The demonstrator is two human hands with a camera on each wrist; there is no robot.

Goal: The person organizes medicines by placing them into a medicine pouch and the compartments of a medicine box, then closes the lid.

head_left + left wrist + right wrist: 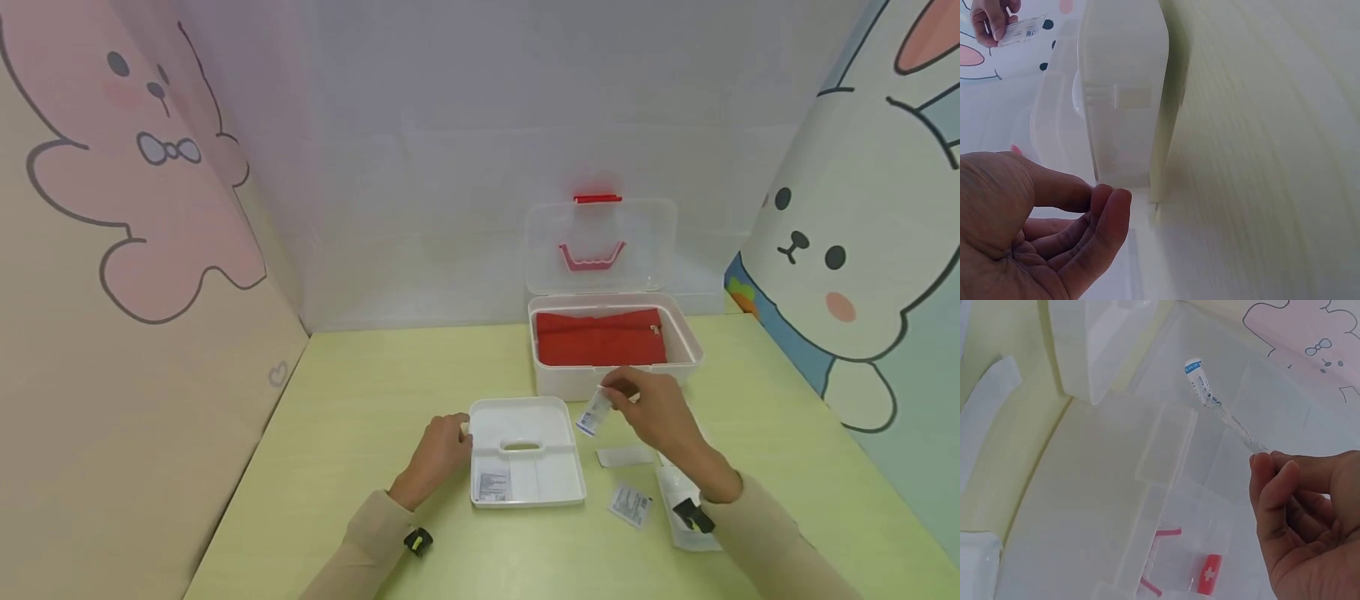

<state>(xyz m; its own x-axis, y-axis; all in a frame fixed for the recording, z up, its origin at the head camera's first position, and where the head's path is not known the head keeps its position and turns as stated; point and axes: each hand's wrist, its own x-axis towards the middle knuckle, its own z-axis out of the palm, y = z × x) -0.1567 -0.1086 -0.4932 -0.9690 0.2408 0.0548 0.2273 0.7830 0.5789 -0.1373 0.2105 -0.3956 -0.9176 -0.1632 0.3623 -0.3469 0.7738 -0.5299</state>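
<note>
My right hand [660,417] pinches the top end of a small clear packet with blue and white print [594,412], held up between the tray and the box. In the right wrist view, thumb and fingertips of that hand [1310,519] grip the packet [1229,415] by one end. My left hand [438,454] is at the left edge of a white divided tray [528,418]; in the left wrist view its thumb and fingertips [1072,231] meet by the tray's corner [1122,137]. A printed packet [493,485] lies in the tray's lower left compartment.
Behind the tray stands a white box [573,382] with its clear lid [645,242] raised and a red pouch [600,337] inside. Right of the tray lie a white strip [624,456] and a printed square packet [630,505]. A translucent container [693,540] sits under my right forearm.
</note>
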